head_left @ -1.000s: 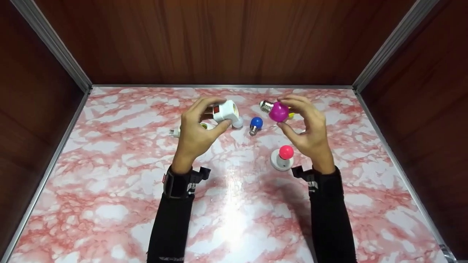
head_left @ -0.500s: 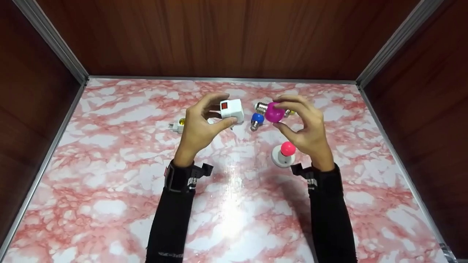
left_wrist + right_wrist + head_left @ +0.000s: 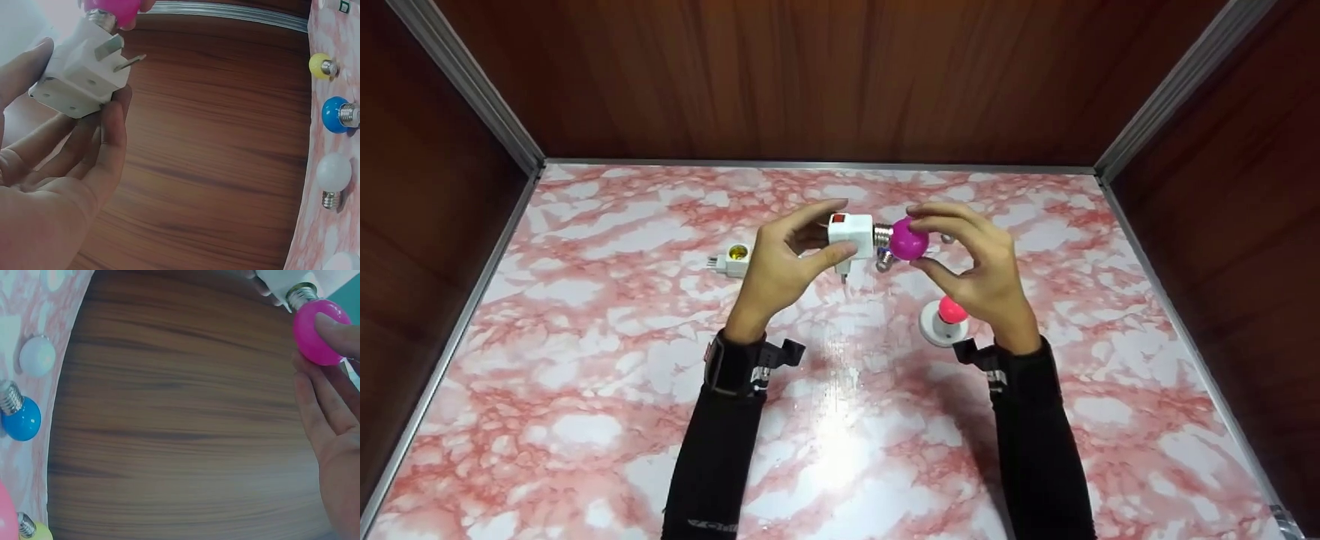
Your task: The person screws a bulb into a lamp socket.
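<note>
Hands [image 3: 780, 270] [image 3: 981, 276] in pinch grips, left on white socket [image 3: 857, 229], right on magenta bulb [image 3: 907, 243]

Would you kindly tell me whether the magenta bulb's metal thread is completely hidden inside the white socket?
No, the metal thread shows between the magenta bulb and the white socket.

Back wall [image 3: 810, 82]: brown wood grain, 12 o'clock
Side panels [image 3: 427, 150]: dark brown, 10 and 2 o'clock
Tabletop [image 3: 585, 375]: red-and-white marbled
Metal trim [image 3: 825, 163]: grey, along edges
Glare [image 3: 836, 457]: white patch, 6 o'clock
</note>
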A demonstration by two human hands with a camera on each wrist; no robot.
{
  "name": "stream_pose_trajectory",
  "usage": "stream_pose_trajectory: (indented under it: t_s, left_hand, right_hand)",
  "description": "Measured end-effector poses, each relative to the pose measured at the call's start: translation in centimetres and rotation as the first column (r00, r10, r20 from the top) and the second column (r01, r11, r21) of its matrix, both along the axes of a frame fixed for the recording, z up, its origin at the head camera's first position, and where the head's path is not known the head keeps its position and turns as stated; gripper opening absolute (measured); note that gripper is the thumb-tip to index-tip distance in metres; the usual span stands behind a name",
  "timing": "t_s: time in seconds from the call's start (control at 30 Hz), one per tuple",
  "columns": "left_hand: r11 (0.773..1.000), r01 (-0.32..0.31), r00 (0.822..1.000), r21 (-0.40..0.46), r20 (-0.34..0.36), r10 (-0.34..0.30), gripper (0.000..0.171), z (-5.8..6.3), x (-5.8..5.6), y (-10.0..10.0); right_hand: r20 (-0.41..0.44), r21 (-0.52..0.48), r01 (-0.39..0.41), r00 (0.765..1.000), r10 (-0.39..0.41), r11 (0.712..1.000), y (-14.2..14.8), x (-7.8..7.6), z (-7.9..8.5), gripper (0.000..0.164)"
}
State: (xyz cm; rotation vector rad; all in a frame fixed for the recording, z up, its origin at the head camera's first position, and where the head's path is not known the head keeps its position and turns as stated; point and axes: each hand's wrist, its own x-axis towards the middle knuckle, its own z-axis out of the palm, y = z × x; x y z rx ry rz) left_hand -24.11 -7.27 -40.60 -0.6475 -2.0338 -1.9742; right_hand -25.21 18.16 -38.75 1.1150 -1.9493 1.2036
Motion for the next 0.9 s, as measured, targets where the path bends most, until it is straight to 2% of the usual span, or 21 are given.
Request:
stream_pose_trajectory:
  t_s: [0.23,0.5,0.9]
  left_hand:
    - [1.0,-0.001,0.999,-0.004,0.034,0.001,0.048,0.09,0.17,0.07]
    - [1.0,0.016,1.0,-0.012,0.019,-0.016,0.047,-0.01,-0.19,0.48]
    - [1.0,-0.002,1.0,-0.027,-0.01,0.002,0.049,-0.34,-0.17,0.63]
  right_hand:
    - [-0.022,0.001,-0.003,1.0,0.003,1.0,-0.22,-0.09,-0.11,0.035]
    - [-0.027,0.013,-0.013,1.0,0.014,1.0,-0.33,-0.17,-0.19,0.032]
    - [0.018,0.059,-0.012,1.0,0.011,0.998,0.09,-0.15,-0.33,0.037]
